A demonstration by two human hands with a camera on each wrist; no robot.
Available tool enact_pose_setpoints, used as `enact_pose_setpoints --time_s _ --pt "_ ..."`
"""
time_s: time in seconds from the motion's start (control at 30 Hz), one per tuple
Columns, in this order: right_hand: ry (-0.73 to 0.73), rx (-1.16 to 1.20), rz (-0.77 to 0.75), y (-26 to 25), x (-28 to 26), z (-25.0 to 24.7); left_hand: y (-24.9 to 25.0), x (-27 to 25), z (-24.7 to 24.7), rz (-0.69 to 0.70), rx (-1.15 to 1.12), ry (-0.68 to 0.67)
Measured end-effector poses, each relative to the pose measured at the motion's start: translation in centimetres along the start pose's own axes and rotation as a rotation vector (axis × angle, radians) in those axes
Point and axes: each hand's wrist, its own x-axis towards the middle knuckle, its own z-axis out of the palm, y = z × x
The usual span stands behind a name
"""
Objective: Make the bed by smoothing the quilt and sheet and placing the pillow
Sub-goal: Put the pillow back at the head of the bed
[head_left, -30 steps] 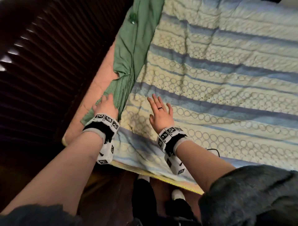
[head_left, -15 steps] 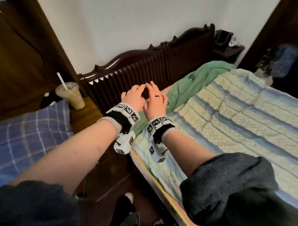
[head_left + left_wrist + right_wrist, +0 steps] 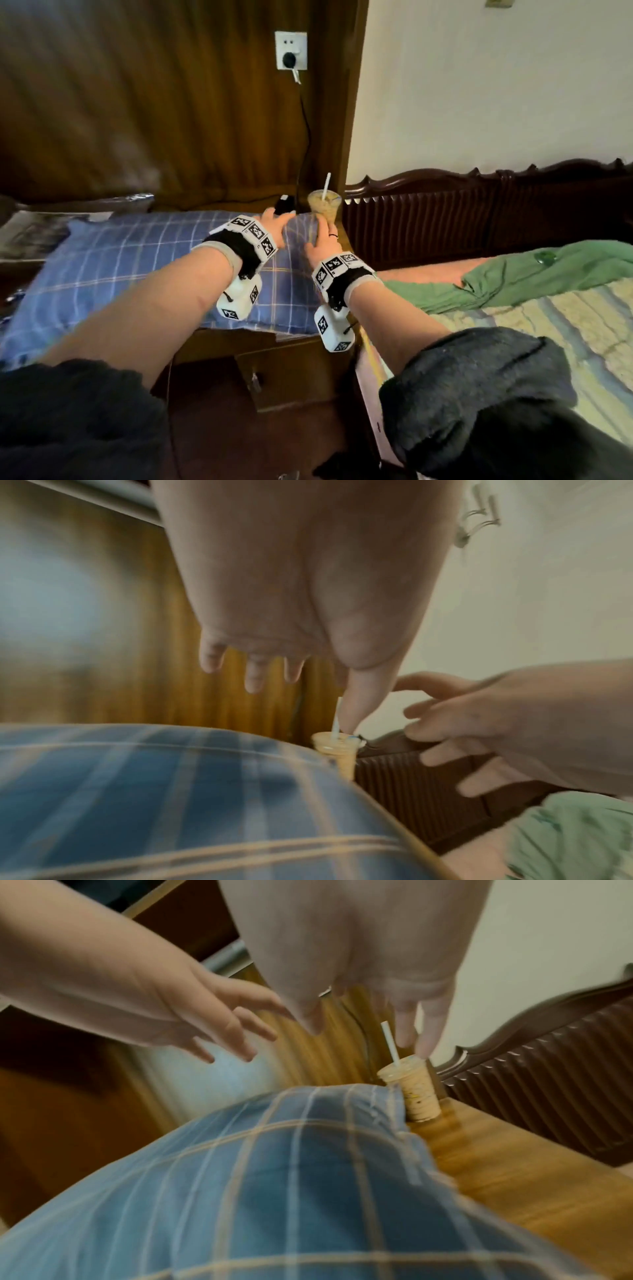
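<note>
A blue plaid pillow (image 3: 137, 267) (image 3: 171, 804) (image 3: 274, 1191) lies on the wooden bedside cabinet (image 3: 291, 373) left of the bed. Both hands hover over its far right end, fingers spread, holding nothing. My left hand (image 3: 275, 222) (image 3: 270, 664) is above the pillow's back edge. My right hand (image 3: 323, 236) (image 3: 394, 1020) is beside it, close to the drink cup. On the bed at the right lie the pale striped quilt (image 3: 565, 329), a crumpled green cloth (image 3: 513, 277) and bare pink sheet (image 3: 428, 274).
A plastic cup of iced coffee with a straw (image 3: 324, 205) (image 3: 414, 1091) stands at the pillow's far right corner, next to the dark carved headboard (image 3: 479, 212). A black charger (image 3: 284, 204) and its cable run to a wall socket (image 3: 290, 51). Papers (image 3: 34, 229) lie at the far left.
The view has swung from the quilt to the bedside cabinet. Both hands left the quilt and green cloth and now reach over the plaid pillow near the cup.
</note>
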Motion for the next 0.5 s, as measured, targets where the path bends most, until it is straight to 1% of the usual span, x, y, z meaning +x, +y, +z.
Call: enact_pose_setpoints --time_s 0.07,0.13,0.23,0.27,0.37,0.43,0.47,0.5 --pt "-0.008 -0.063 0.017 -2.3 0.6 2.2 -5.1 -0.4 -0.3 -0.079 0.001 -0.008" --pt "-0.041 -0.095 0.04 -4.2 1.3 4.4 -10.0 -1.3 -0.3 -0.146 -0.046 -0.021" --pt "-0.058 -0.177 0.143 -7.1 2.7 7.8 -17.8 -2.6 0.1 -0.262 -0.136 0.007" --pt "-0.055 -0.209 0.191 -6.8 3.1 7.9 -19.5 -2.7 0.6 -0.29 -0.171 0.016" --pt "-0.11 -0.326 0.284 -7.1 4.9 10.4 -27.3 -3.3 2.3 -0.417 -0.239 0.011" --pt "-0.086 -0.437 0.344 -7.8 4.8 11.3 -31.6 -3.8 3.7 -0.497 -0.286 -0.014" --pt "-0.081 -0.458 0.387 -8.1 4.6 11.8 -33.4 -4.0 4.5 -0.523 -0.325 -0.006" --pt "-0.068 -0.418 0.432 -8.4 4.2 12.0 -35.0 -4.0 5.2 -0.536 -0.354 0.007"
